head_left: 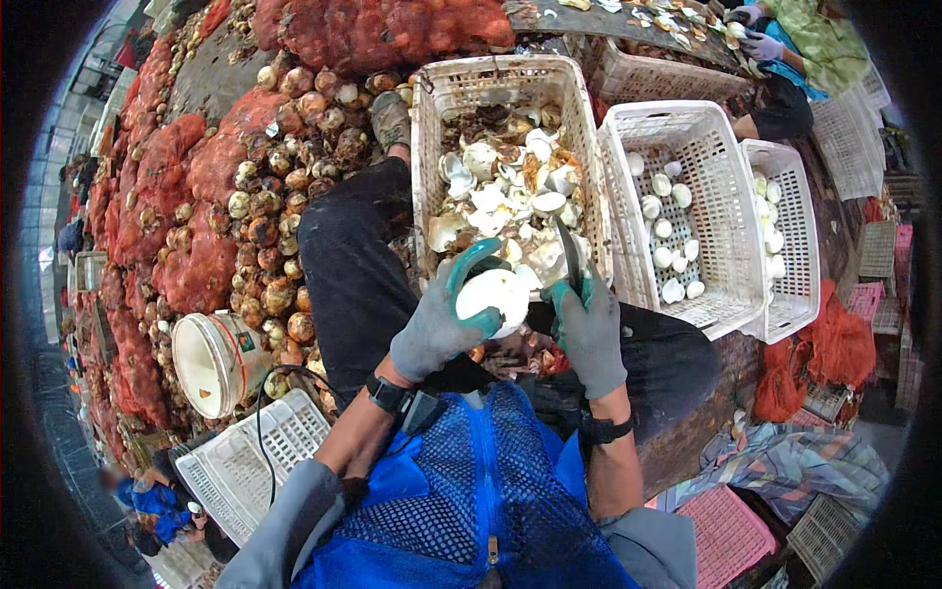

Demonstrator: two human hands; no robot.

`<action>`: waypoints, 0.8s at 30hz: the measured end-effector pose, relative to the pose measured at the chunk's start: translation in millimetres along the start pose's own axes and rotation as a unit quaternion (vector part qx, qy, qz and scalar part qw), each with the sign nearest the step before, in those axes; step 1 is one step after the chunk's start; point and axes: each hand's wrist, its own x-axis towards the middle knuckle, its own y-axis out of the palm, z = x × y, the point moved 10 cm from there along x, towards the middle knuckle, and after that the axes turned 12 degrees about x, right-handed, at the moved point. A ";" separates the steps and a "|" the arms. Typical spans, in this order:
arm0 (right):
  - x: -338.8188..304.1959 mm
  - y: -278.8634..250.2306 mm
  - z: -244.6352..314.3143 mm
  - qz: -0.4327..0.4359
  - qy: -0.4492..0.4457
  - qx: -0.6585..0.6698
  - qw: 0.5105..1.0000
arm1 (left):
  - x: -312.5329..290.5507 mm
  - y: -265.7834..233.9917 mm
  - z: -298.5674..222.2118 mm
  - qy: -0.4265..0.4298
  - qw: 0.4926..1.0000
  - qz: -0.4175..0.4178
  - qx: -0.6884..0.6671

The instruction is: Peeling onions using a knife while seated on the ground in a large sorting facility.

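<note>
My left hand (444,319), in a grey glove with green fingertips, is closed around a peeled white onion (494,299). The gloved right hand (589,329) grips a knife, its dark blade (568,245) pointing up and away from me; the handle is hidden in the fingers. Both hands are over the near end of a white plastic crate (424,167) that stands between my legs. Onion skins and peeled-off layers (500,191) lie inside that crate. The blade is to the right of the onion, apart from it.
Right of me, a white crate (721,196) holds several peeled onions (662,228), with another crate (800,245) beside it. Unpeeled onions (285,187) and red mesh sacks (182,177) pile up at left, near a white bucket (204,363). Another person's gloved hands (760,44) work at far right.
</note>
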 end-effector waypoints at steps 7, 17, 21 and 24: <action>-11.4 37.1 -33.6 0.065 0.364 0.475 0.798 | 1.6 13.3 -12.2 -0.012 0.998 0.040 0.042; -16.4 62.7 -35.3 -0.004 0.459 0.593 0.661 | 6.6 9.5 19.7 0.014 0.997 -0.056 -0.052; -20.4 68.0 -27.4 0.068 0.480 0.612 0.625 | 6.2 10.6 20.6 -0.019 0.997 0.000 -0.073; -17.2 68.6 -23.9 0.105 0.455 0.616 0.635 | 9.1 12.4 24.4 -0.028 0.995 0.037 -0.084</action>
